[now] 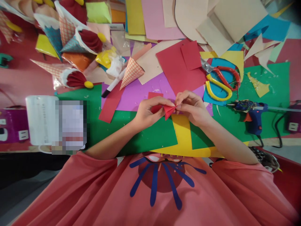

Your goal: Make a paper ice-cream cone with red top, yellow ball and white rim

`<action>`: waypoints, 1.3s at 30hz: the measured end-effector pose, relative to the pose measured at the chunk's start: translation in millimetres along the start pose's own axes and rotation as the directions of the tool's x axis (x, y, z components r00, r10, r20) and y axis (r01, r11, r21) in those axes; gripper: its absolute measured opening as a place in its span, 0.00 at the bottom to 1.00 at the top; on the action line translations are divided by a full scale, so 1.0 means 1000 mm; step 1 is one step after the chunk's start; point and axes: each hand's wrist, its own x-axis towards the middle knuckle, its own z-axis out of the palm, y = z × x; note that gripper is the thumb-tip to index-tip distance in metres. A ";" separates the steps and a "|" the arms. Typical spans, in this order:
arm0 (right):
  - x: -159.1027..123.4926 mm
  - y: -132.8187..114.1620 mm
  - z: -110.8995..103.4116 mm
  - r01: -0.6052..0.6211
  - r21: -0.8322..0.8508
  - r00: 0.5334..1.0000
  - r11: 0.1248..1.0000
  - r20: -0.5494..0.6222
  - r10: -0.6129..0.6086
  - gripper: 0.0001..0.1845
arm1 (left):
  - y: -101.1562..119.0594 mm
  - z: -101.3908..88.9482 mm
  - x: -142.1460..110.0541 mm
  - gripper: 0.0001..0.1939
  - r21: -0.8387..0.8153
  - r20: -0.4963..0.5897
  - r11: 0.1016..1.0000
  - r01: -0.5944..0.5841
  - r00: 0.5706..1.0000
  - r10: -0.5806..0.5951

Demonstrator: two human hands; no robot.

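Note:
Between my two hands is a small piece of folded red paper [169, 111], its pleats fanning out toward me. The fingers of my left hand [150, 110] pinch its left side. With thumb and fingertips, my right hand [191, 106] grips the narrow right end. Behind my left hand lies a red paper strip [155, 94], partly covered. A checkered paper cone [133, 72] rests farther back on purple paper [141, 97]. Large red sheets [180, 73] lie just beyond my hands.
Scissors [222, 78] with red and yellow handles lie at right, near a blue glue gun [255, 114]. Finished paper ice cream cones [72, 73] crowd the back left. A marker [114, 83] and a phone [71, 125] are on the left. Green sheets [145, 135] cover the near table.

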 end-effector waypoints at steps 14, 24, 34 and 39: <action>0.002 -0.002 -0.004 -0.177 -0.007 0.983 0.984 -0.042 0.177 0.14 | 0.001 0.001 0.002 0.09 0.070 -0.063 0.998 0.002 0.998 0.003; 0.001 -0.005 -0.001 -0.124 -0.316 0.992 0.941 -0.075 0.106 0.24 | 0.003 -0.002 0.005 0.09 0.086 -0.013 0.994 0.059 0.998 -0.058; -0.002 0.001 -0.001 0.058 -0.562 0.989 0.825 -0.080 -0.125 0.22 | 0.002 0.002 0.013 0.20 0.124 -0.005 0.974 0.189 0.982 -0.190; -0.002 0.002 -0.001 0.048 -0.578 0.995 0.814 -0.042 -0.088 0.22 | 0.002 0.002 0.010 0.17 0.182 -0.043 0.974 0.134 0.991 -0.128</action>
